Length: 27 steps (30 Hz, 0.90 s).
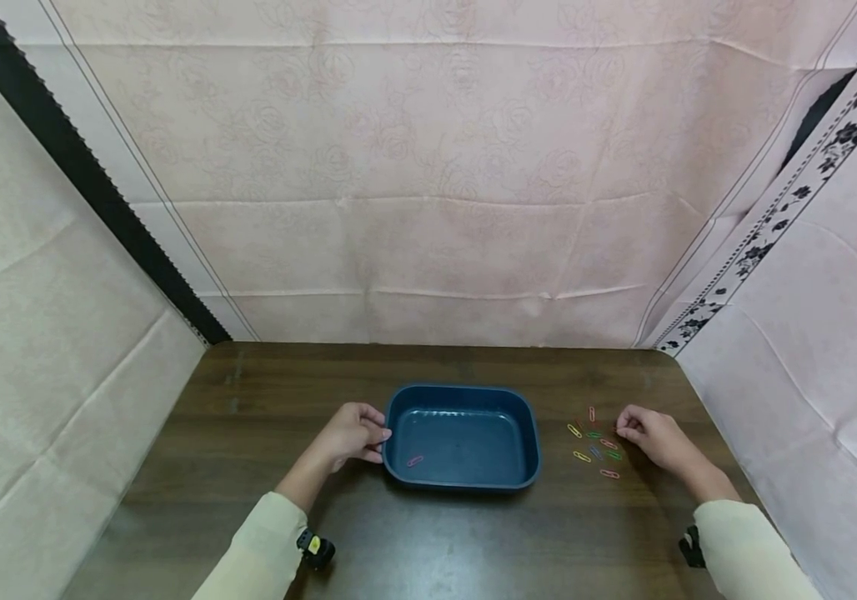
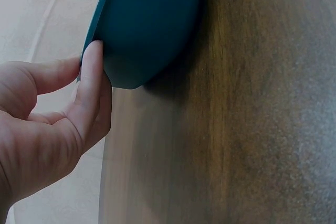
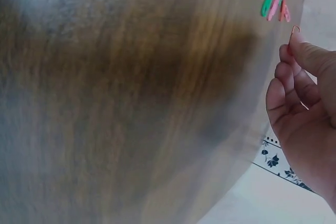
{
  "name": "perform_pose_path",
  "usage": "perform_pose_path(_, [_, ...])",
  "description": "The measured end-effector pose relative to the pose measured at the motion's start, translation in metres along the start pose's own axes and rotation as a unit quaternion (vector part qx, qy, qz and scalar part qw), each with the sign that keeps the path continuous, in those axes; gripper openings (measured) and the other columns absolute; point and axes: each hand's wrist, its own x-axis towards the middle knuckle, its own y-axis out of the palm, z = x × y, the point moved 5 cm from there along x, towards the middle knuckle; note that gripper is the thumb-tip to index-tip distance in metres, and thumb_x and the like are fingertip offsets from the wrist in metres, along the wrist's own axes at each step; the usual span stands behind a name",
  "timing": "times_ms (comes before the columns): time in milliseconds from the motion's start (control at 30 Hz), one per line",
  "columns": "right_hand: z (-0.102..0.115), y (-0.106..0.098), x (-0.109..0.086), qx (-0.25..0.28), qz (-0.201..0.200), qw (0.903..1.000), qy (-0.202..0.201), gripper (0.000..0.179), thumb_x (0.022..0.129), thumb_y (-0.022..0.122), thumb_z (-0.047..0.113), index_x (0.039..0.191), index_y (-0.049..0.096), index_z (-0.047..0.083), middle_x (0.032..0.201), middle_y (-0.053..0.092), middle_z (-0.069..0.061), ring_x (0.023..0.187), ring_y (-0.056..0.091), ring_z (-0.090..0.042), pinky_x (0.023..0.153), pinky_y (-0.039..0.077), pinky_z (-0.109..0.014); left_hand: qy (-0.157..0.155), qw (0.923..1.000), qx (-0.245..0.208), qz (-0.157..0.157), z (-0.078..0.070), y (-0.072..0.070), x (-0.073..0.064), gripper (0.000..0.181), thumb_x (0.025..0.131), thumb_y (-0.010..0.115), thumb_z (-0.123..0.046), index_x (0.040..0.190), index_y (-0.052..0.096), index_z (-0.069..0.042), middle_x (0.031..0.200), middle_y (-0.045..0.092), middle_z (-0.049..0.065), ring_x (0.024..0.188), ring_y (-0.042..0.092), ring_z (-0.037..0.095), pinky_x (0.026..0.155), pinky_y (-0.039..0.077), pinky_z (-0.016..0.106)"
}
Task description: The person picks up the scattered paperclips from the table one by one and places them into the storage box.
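A dark blue rectangular tray (image 1: pixel 462 487) stands on the wooden table, with one pinkish-red paper clip (image 1: pixel 415 460) lying in its left part. My left hand (image 1: pixel 357 433) pinches the tray's left rim between thumb and fingers; the left wrist view shows the tray wall (image 2: pixel 147 24) at the fingertips. To the right of the tray, my right hand (image 1: pixel 652 435) is beside a loose group of coloured paper clips (image 1: pixel 595 452). In the right wrist view, thumb and forefinger of the right hand (image 3: pixel 302 87) pinch a reddish-orange paper clip (image 3: pixel 294 31).
The scattered clips are red, pink, yellow, green and blue. A brown wooden table (image 1: pixel 398 542) carries everything. Pale patterned cloth (image 1: pixel 436 208) hangs behind it, and white cloths (image 1: pixel 834 333) flank both sides.
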Motion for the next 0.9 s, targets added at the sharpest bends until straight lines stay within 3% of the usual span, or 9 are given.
perform_pose_path(333, [0.024, -0.017, 0.004, 0.002, -0.025, 0.9991, -0.035, 0.013, 0.095, 0.072, 0.007, 0.09, 0.064, 0.015, 0.083, 0.064, 0.005, 0.076, 0.054, -0.006, 0.064, 0.049, -0.024, 0.0, 1.0, 0.003, 0.001, 0.0, 0.0, -0.001, 0.021, 0.1, 0.065, -0.002, 0.118, 0.059, 0.006, 0.096, 0.066, 0.022, 0.071, 0.068, 0.023, 0.068, 0.066, 0.037])
perform_pose_path(900, [0.07, -0.027, 0.013, 0.023, -0.024, 0.9958, -0.085, 0.01, 0.096, 0.073, 0.011, 0.09, 0.066, 0.016, 0.083, 0.065, 0.008, 0.078, 0.057, -0.001, 0.068, 0.051, -0.023, -0.002, 1.0, -0.007, 0.004, 0.001, 0.0, 0.002, 0.022, 0.1, 0.064, 0.0, 0.119, 0.058, 0.008, 0.095, 0.067, 0.021, 0.071, 0.069, 0.021, 0.068, 0.066, 0.037])
